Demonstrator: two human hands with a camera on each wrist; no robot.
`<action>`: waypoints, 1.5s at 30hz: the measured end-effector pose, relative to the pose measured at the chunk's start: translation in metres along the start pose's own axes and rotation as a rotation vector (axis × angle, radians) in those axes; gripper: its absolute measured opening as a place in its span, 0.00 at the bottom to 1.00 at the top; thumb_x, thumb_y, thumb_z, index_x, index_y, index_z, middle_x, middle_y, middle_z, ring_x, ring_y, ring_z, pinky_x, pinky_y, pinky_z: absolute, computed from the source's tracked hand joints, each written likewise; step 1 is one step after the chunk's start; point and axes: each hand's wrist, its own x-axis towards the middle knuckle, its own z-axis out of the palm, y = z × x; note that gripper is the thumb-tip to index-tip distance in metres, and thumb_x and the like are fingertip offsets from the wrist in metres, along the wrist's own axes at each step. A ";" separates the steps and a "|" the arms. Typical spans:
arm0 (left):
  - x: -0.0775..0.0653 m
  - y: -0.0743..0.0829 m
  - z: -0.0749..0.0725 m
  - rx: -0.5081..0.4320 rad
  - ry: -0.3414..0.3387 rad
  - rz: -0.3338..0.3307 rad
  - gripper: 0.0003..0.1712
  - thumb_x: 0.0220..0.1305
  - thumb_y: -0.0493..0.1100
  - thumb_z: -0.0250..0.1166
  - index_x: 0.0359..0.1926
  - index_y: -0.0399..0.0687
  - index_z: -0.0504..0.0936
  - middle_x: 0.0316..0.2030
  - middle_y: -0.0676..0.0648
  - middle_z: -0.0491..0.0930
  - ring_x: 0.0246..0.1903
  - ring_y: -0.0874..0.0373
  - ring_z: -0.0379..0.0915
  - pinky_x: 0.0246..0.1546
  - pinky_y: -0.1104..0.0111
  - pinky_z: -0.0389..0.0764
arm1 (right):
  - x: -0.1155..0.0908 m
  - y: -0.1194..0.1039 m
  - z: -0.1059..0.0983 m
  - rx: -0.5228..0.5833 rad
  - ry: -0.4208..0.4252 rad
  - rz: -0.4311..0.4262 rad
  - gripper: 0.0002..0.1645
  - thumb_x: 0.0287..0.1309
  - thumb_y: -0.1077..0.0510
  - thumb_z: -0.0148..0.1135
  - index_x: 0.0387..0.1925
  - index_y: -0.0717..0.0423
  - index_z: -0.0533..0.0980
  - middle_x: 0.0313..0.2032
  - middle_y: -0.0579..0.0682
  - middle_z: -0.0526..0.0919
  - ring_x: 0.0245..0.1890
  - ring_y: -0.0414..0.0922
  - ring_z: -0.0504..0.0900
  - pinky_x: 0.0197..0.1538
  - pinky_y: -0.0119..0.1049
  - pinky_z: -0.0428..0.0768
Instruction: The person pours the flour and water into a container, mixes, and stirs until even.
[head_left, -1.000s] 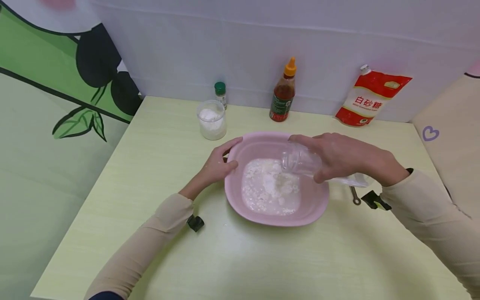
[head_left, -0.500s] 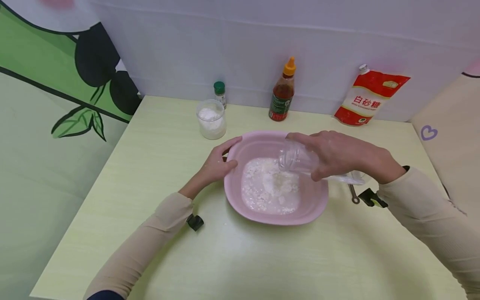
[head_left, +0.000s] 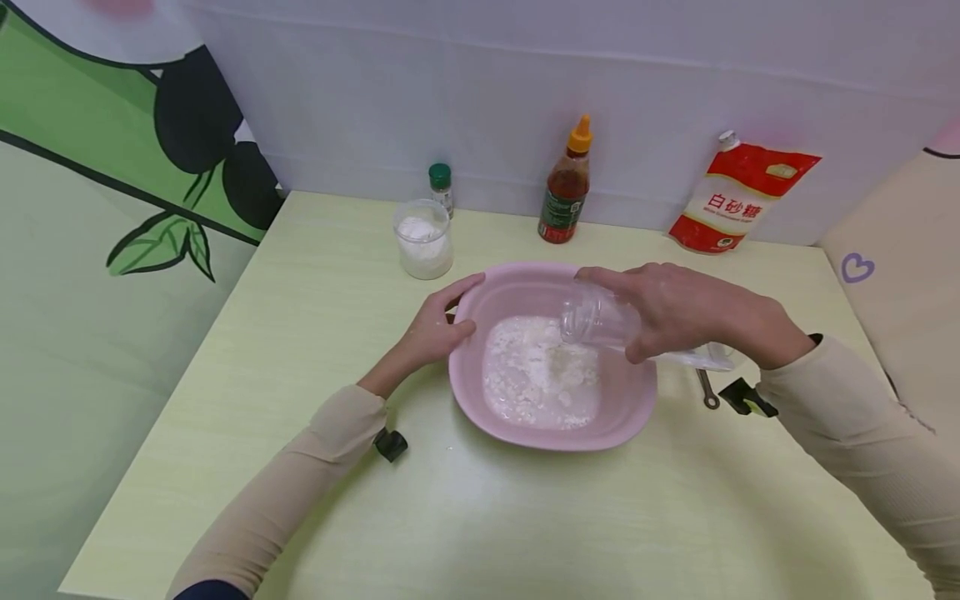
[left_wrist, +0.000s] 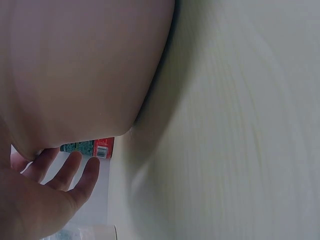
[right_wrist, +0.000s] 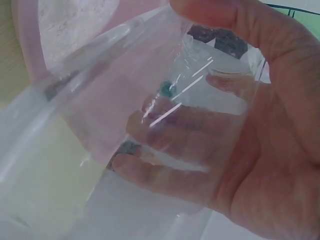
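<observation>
A pink basin [head_left: 551, 440] stands on the table, holding white powder with lumps and milky liquid [head_left: 540, 387]. At its left rim my left hand [head_left: 435, 332] grips the edge, thumb on the near side and fingers spread along the outer wall. In the left wrist view, the fingers [left_wrist: 65, 175] lie beside the basin wall [left_wrist: 90, 70]. My right hand [head_left: 671, 308] holds a clear plastic cup [head_left: 603, 321] tilted over the basin's right side. The right wrist view shows fingers behind the transparent wall and the thumb across the front. No stream of liquid can be made out.
Behind the basin stand a tub of white powder [head_left: 424, 250], a green-capped shaker [head_left: 441, 185] and an orange-tipped sauce bottle [head_left: 562, 200]. A red and white sugar pouch [head_left: 731, 200] leans at the back right. A spoon-like handle [head_left: 707, 389] lies right of the basin.
Almost nothing differs. The right hand and the clear cup shift very slightly over the basin; the left hand stays on the rim.
</observation>
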 end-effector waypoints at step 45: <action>0.000 0.000 0.001 -0.001 0.003 -0.018 0.44 0.53 0.27 0.57 0.74 0.48 0.64 0.71 0.39 0.66 0.55 0.39 0.76 0.41 0.62 0.89 | -0.019 0.016 -0.010 0.179 0.161 0.128 0.65 0.42 0.45 0.80 0.75 0.38 0.49 0.51 0.54 0.82 0.51 0.51 0.81 0.45 0.51 0.87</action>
